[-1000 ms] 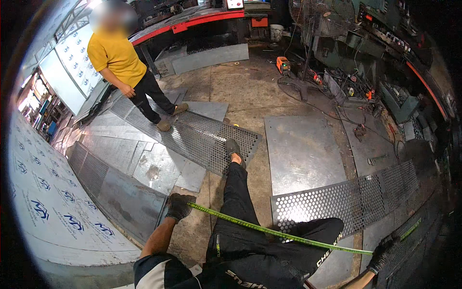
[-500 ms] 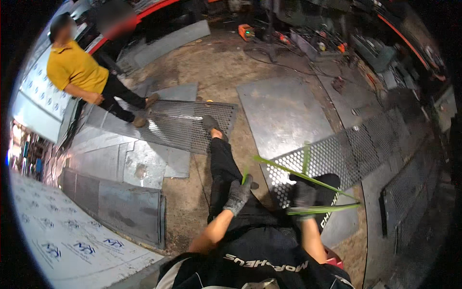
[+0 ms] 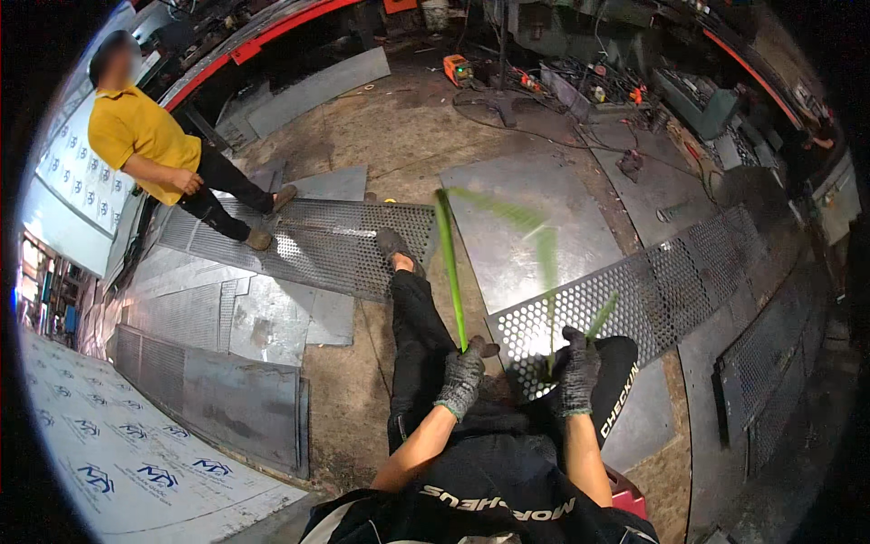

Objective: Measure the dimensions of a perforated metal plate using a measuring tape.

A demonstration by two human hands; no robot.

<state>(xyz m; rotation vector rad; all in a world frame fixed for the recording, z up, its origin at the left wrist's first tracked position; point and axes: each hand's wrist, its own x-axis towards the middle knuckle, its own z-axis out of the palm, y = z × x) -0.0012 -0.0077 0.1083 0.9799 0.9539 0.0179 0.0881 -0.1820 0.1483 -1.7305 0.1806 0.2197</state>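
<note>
My left hand, in a grey knit glove, is closed around one part of a long green strap. From that hand the strap rises steeply, bends at the top and runs blurred toward the right. My right hand, gloved alike, grips another part of it, with a short end sticking out past the fingers. Both hands are raised in front of my lap. Beyond and below them lies a perforated metal sheet with round holes, partly hidden by my right knee.
A person in a yellow shirt stands at the far left by another perforated sheet, where my left foot rests. Plain metal plates lie ahead. Stacked sheets and a white-covered panel are on the left. An orange machine and cables stand at the back.
My right hand has turned, and the strap that trailed right past it has swung up. The strap now arcs high ahead of both hands. The person in yellow has barely moved.
</note>
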